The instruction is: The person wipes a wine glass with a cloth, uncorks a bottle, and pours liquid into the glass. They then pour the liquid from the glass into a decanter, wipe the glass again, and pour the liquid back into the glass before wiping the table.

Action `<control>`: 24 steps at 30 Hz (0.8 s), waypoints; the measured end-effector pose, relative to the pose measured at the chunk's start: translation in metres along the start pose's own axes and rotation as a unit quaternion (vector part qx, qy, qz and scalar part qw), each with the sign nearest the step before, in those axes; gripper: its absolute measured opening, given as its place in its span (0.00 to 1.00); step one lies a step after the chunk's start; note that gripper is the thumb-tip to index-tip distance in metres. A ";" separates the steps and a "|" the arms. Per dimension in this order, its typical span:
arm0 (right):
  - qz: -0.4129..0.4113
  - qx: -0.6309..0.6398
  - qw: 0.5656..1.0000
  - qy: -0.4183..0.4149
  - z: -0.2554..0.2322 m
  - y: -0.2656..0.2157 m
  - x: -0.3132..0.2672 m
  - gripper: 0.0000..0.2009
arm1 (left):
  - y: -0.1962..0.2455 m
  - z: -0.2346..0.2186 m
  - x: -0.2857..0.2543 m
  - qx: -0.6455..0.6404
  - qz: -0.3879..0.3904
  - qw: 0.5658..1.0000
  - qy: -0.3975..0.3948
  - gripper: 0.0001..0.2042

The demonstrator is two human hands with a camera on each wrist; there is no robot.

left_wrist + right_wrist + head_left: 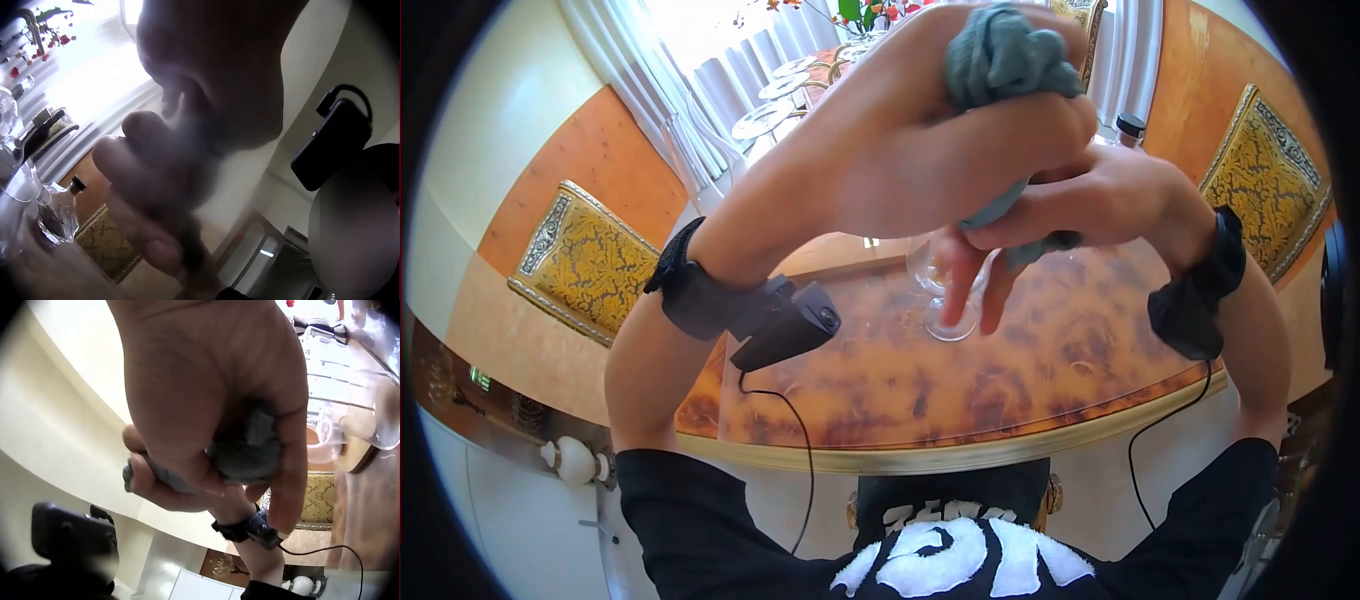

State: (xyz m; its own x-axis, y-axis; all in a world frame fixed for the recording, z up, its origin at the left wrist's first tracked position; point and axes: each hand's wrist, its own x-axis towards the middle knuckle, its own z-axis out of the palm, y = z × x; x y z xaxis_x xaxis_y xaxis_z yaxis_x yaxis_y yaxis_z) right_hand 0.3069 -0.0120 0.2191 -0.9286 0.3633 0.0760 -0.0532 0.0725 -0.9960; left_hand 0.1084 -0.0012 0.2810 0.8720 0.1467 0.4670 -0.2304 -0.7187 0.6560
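Note:
Both hands are raised close together above the table. The left hand grips a bunched grey-green cloth, part of which bulges out over its fist. Just beside it, the right hand holds a lower part of the cloth, with some fingers pointing down. In the right wrist view the cloth is crumpled inside the right hand, and the left hand is behind. The left wrist view is dim and blurred around the left hand. A stemmed glass stands on the table behind the fingers, partly hidden.
The glossy brown table has a gold edge. Patterned chairs stand at left and right. A glass decanter appears in the left wrist view. Plates and flowers are farther back, and cables hang from both wrists.

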 end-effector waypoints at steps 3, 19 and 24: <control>-0.049 0.007 0.998 0.035 0.010 -0.008 0.000 0.09 | -0.025 0.033 0.019 0.160 0.221 0.950 0.154 0.12; -0.075 -0.493 0.801 0.333 -0.018 0.038 0.017 0.25 | -0.071 0.003 0.008 -0.257 -0.233 0.843 0.411 0.26; -0.012 -0.673 0.682 0.287 -0.028 0.058 0.027 0.19 | -0.135 0.011 0.003 -0.188 -0.292 0.801 0.487 0.19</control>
State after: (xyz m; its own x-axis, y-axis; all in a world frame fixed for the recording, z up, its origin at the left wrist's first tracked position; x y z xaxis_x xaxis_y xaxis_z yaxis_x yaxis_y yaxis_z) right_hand 0.2891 0.0283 0.1644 -0.6160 0.6224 0.4829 0.6777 0.7312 -0.0779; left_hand 0.1467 0.0888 0.1875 0.1705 0.9759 0.1362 -0.1790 -0.1053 0.9782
